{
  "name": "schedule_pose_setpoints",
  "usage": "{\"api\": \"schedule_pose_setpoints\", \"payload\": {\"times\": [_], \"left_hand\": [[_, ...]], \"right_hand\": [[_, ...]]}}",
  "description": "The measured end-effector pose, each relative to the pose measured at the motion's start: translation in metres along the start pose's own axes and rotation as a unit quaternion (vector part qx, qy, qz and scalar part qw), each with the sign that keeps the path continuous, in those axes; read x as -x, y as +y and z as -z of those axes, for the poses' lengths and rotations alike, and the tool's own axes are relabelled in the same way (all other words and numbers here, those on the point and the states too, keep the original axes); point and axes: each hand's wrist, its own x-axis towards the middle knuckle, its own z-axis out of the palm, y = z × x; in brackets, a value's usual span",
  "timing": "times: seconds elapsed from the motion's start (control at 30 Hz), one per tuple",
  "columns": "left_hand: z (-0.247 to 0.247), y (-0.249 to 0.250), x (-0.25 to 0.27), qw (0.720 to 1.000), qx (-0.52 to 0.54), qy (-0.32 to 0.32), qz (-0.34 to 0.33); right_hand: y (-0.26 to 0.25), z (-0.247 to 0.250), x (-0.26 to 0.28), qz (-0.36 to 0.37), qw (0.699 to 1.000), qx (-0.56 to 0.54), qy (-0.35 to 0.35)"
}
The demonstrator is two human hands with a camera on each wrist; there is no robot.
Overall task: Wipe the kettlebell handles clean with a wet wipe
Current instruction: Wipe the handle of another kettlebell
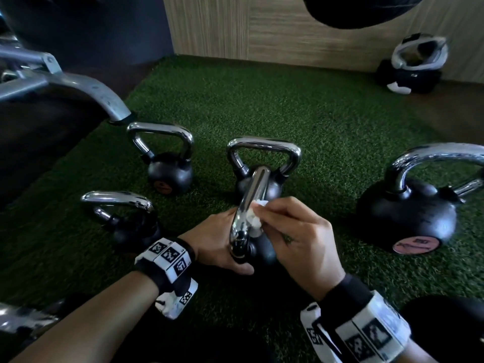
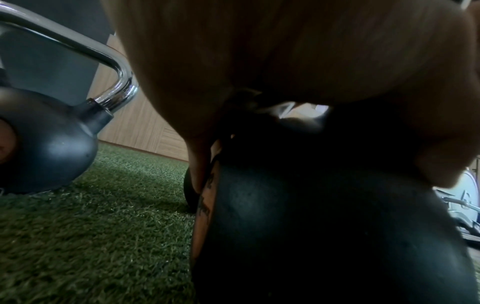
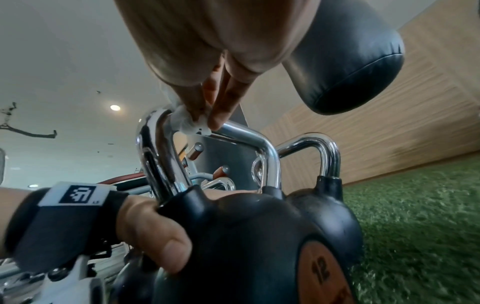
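The head view is dim and contrasty: the turf (image 1: 301,106) is lit in the middle and falls to near black along the lower edge and far left. Chrome handles (image 1: 263,146) carry hard white glare streaks. Straight lines bow toward the frame edges, and the upper right corner is smeared.

The left wrist view is the darkest. The left hand (image 2: 285,51) fills the top as a soft, unfocused mass, and the kettlebell (image 2: 324,226) below it is almost black.

The right wrist view is brightest, lit by a ceiling lamp (image 3: 115,107) at upper left; the wall and turf at the right edge streak with blur.
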Motion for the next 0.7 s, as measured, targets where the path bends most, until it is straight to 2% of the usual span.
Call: {"api": "schedule_pose_setpoints", "payload": {"times": [0.17, 0.3, 0.47, 0.57, 0.7], "left_hand": [[0.001, -0.002, -0.002, 1.000, 0.000, -0.015, 0.002], [0.001, -0.004, -0.001, 0.999, 0.021, -0.034, 0.018], [-0.003, -0.006, 0.001, 0.997, 0.073, -0.024, 0.014], [-0.005, -0.007, 0.004, 0.998, 0.054, -0.021, 0.006], [-0.006, -0.006, 0.010, 0.996, 0.091, -0.003, -0.010]], "right_hand": [[0.002, 0.001, 0.003, -0.068, 0.994, -0.081, 0.008], [-0.006, -0.002, 0.025, -0.112, 0.986, -0.118, -0.018], [-0.006, -0.002, 0.032, -0.168, 0.970, -0.171, -0.042], [0.000, -0.007, 0.036, -0.168, 0.970, -0.156, -0.078], [0.005, -0.006, 0.038, -0.145, 0.972, -0.133, -0.132]]}}
